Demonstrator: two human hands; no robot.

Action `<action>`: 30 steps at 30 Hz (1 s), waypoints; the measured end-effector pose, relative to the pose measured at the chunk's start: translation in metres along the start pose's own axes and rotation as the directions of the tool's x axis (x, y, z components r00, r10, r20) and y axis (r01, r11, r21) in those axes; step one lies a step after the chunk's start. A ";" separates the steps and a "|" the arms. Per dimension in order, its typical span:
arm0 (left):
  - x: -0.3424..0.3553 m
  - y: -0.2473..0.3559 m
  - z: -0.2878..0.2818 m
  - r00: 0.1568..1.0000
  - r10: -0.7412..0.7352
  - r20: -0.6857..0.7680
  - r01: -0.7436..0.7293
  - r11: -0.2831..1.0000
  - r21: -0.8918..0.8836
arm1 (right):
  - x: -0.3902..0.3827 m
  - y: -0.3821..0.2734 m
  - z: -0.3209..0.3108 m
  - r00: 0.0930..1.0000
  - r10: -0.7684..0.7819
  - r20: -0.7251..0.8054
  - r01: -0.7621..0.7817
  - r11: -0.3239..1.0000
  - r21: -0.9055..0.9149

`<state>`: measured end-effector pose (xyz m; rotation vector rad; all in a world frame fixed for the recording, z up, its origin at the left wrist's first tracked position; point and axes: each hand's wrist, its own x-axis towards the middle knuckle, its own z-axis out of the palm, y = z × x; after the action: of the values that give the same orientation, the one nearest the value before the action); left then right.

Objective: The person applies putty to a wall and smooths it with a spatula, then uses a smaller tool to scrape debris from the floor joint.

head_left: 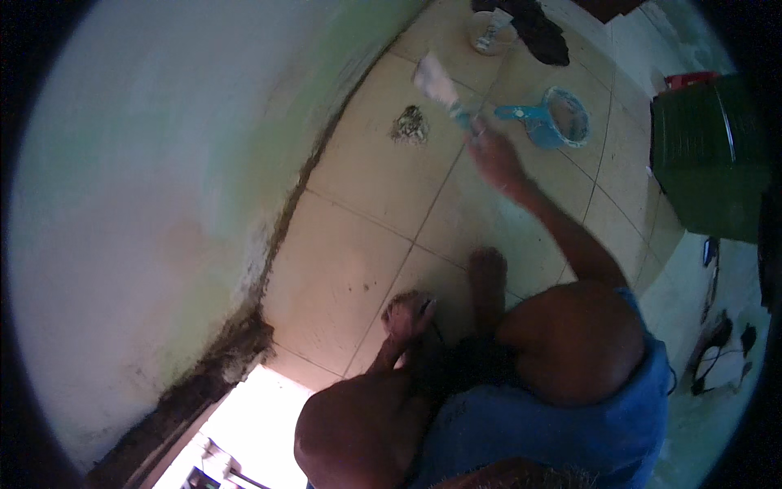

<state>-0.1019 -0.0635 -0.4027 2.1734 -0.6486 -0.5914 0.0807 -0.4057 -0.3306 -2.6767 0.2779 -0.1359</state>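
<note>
My right hand [494,155] is closed round the bluish handle of a putty knife [438,81], held above the tiles with its blade pointing up and left. The blade looks whitish and is smeared by motion. Just right of that hand stands a blue dipper [562,122] with pale residue on its rim and its handle toward the hand. My left hand [407,316] is low between my knees, by my left foot. Its fingers are curled near something dark; what they hold, if anything, I cannot make out. A small heap of grey crumbs [410,125] lies left of the knife.
A patchy white and green wall [163,163] runs along the left, its bottom edge rough and dark. At the far end are a round container [491,34] with a whitish tool in it and a dark cloth [538,31]. A green box [707,155] stands right.
</note>
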 end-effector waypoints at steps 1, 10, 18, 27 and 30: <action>0.003 -0.004 -0.002 1.000 -0.005 -0.010 0.004 0.999 -0.049 | -0.010 -0.009 0.018 0.999 -0.007 -0.035 0.008 0.999 0.042; 0.068 0.013 -0.052 0.946 -0.203 0.253 0.309 0.801 -0.512 | -0.023 -0.001 0.062 0.987 0.160 0.005 -0.152 0.933 0.325; 0.233 0.113 -0.100 0.945 -0.289 0.152 0.233 0.274 -0.933 | -0.046 -0.063 -0.009 0.944 0.020 0.328 -0.106 0.964 0.246; 0.214 0.118 -0.107 0.908 -0.403 0.111 0.354 0.599 -0.719 | 0.243 0.082 -0.038 0.959 0.186 -0.215 -0.245 0.923 -0.296; 0.214 0.120 -0.114 0.919 -0.383 0.091 0.332 0.630 -0.703 | 0.278 0.121 0.021 0.972 0.134 -0.192 -0.189 0.934 -0.304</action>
<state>0.0983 -0.2011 -0.2836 1.5530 0.0935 -0.8110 0.3336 -0.5638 -0.3888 -2.9518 0.6219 -0.2900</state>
